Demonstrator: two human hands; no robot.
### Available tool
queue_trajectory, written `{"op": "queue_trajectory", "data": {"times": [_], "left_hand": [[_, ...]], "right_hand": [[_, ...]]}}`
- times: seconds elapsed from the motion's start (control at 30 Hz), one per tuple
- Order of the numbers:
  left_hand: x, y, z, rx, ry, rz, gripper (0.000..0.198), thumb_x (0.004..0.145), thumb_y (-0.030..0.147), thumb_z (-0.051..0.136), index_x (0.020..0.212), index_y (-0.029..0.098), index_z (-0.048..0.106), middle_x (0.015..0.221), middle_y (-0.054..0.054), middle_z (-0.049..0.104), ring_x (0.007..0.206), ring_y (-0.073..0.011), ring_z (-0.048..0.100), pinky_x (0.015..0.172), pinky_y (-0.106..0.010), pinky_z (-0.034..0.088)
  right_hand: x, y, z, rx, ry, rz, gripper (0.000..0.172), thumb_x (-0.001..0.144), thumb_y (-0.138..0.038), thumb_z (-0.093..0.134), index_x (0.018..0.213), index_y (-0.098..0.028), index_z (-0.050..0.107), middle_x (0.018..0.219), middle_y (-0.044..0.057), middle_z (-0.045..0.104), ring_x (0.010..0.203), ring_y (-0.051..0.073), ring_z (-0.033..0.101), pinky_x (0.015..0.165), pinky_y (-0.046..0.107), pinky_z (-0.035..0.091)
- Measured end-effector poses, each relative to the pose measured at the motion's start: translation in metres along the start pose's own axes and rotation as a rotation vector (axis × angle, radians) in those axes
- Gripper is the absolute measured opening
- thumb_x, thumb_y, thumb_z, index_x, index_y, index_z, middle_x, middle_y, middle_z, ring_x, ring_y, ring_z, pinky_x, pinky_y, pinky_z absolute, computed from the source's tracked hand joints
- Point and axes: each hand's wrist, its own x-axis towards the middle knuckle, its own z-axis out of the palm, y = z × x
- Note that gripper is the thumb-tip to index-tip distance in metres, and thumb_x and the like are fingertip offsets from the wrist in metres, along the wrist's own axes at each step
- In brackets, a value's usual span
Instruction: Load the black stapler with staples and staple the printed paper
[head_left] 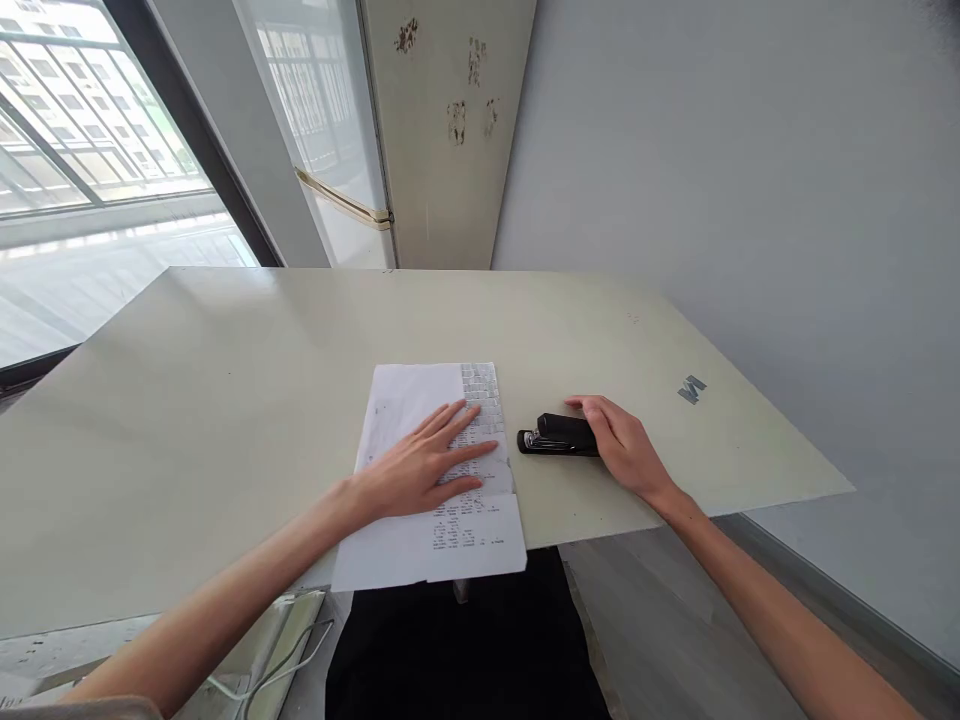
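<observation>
Printed paper sheets [405, 550] lie on the table, their lower end reaching past its front edge. My left hand [420, 465] rests flat on them, fingers spread, covering part of the text. To the right of the paper is a black stapler [559, 433], lying on the tabletop with its nose pointing left towards the sheets. Its rear end is hidden under my right hand [619, 440], which is closed around it. A small gap of bare table separates the stapler from the paper's right edge.
The pale table [262, 400] spreads out on both sides. A grey M-shaped mark [691, 389] is on its right part. Behind stands a cabinet-like door panel [450, 180] with worn patches. White cables [289, 665] hang below the table's front left edge. A wall [735, 200] borders the right.
</observation>
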Motion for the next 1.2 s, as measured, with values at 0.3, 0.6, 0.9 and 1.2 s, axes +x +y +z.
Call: {"op": "queue_trajectory", "data": {"times": [0.3,0.6,0.9,1.2], "left_hand": [[0.034,0.006,-0.009,-0.061,0.155,-0.052,0.028,0.105,0.044,0.062,0.122,0.025,0.074,0.139,-0.007,0.070,0.139,-0.0300,0.058,0.114,-0.052,0.050],[0.087,0.023,0.007,-0.098,0.166,-0.079,0.044,0.089,0.045,0.083,0.124,0.020,0.069,0.130,-0.009,0.072,0.131,-0.0326,0.060,0.109,-0.051,0.051],[0.085,0.014,0.007,-0.105,0.156,-0.060,0.021,0.091,0.039,0.082,0.100,0.022,0.076,0.121,-0.008,0.075,0.126,-0.0309,0.062,0.104,-0.049,0.053],[0.057,0.005,-0.005,-0.057,0.179,-0.021,0.029,0.104,0.047,0.063,0.117,0.023,0.072,0.113,-0.007,0.074,0.107,-0.0257,0.067,0.094,-0.043,0.053]], "right_hand": [[-0.011,0.030,-0.005,0.180,0.079,0.094,0.047,0.108,-0.057,0.040,0.120,-0.026,0.073,0.131,0.009,0.074,0.122,0.027,0.067,0.104,0.044,0.052],[-0.008,0.022,0.001,0.194,0.082,0.056,0.049,0.111,-0.056,0.032,0.119,-0.025,0.068,0.125,0.009,0.074,0.121,0.025,0.068,0.106,0.043,0.051],[-0.012,0.020,0.000,0.208,0.040,0.075,0.048,0.110,-0.060,0.034,0.125,-0.027,0.065,0.132,0.010,0.072,0.122,0.026,0.067,0.102,0.043,0.054],[-0.017,0.016,0.001,-0.011,-0.074,-0.075,0.043,0.100,-0.060,0.061,0.131,-0.030,0.062,0.133,0.009,0.070,0.120,0.030,0.066,0.096,0.043,0.056]]}}
